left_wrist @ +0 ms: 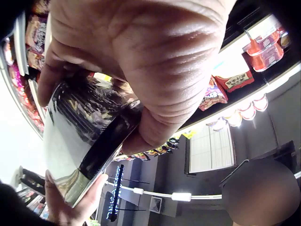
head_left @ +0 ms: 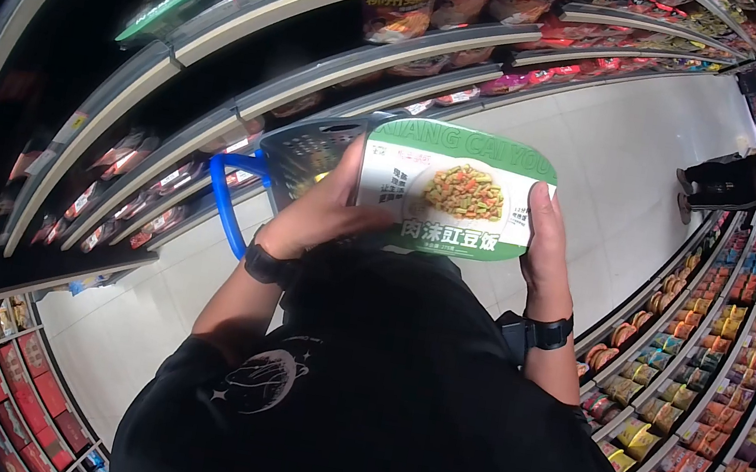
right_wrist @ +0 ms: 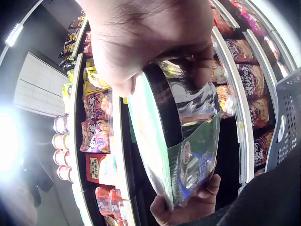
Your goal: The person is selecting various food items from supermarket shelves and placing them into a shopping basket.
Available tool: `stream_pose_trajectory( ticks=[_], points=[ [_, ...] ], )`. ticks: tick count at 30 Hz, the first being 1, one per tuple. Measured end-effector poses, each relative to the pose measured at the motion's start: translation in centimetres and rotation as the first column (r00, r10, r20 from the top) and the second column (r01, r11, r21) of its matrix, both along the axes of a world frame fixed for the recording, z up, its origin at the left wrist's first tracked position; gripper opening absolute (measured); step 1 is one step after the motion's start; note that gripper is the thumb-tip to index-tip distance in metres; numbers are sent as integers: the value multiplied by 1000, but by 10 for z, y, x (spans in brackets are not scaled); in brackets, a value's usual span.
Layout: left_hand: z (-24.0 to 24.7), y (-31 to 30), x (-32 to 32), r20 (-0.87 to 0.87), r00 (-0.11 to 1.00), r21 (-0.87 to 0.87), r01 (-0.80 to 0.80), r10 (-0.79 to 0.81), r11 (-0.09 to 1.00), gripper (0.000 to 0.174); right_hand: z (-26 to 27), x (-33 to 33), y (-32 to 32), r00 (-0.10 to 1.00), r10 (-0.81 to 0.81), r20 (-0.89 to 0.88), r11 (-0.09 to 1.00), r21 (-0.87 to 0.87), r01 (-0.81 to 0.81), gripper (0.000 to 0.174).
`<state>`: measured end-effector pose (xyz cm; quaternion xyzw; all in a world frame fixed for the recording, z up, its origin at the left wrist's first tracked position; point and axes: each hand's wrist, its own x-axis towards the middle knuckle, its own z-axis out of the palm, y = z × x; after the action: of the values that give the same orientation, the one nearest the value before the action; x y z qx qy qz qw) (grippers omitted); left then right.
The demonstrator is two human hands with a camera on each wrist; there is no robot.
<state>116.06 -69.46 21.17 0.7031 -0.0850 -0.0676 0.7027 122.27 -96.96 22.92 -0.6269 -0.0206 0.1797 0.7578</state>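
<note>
A boxed ready meal with a green and white label and a picture of chopped green beans is held in front of my chest, printed face up. My left hand grips its left end, thumb over the label. At the opposite end my right hand holds the edge, with the thumb along the top. The left wrist view shows the pack's shiny clear wrap and black rim under my left fingers. In the right wrist view, the black tray edge runs between my right thumb and fingers.
A grey perforated basket with a blue handle stands just beyond my left hand. Shelves of bagged food curve along the left and ahead. Rows of cup-shaped packs line the right. Another person is farther down the aisle.
</note>
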Motion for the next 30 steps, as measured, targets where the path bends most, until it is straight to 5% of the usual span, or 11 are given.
stream_pose_trajectory(
  ticks=[5, 8, 17, 20, 23, 26, 27, 30],
  points=[
    [2, 1, -2, -166, 986, -92, -18, 3, 996, 86, 5, -1, 4, 998, 1, 67, 996, -94, 6, 53],
    [10, -7, -3, -387, 922, -307, -111, -18, 945, 82, 13, 0, 4, 997, 33, 74, 990, -138, -23, 54],
    [-7, -2, -5, -198, 980, -306, -67, 5, 950, 77, 4, 5, 3, 999, 51, -16, 994, -97, -52, 56],
    [-8, -2, -7, -222, 975, -744, -158, -18, 649, 83, -10, 10, 3, 976, 79, -204, 986, 163, -46, 57],
    [1, -1, 5, -115, 993, -619, -52, -25, 784, 93, -16, 9, 11, 926, 167, -337, 916, 401, -20, 59],
    [1, -5, 25, -29, 999, -591, 6, -28, 807, 114, -44, 18, 4, 599, 769, -224, 400, 899, -178, 59],
    [-14, -1, 42, 157, 984, -275, 123, -82, 954, 116, -47, 14, 12, 575, 713, -400, 550, 828, -106, 59],
    [-1, 1, 49, 14, 971, -200, 236, -238, 951, 112, -54, -3, 34, 504, 636, -584, 696, 716, -49, 58]
  ],
)
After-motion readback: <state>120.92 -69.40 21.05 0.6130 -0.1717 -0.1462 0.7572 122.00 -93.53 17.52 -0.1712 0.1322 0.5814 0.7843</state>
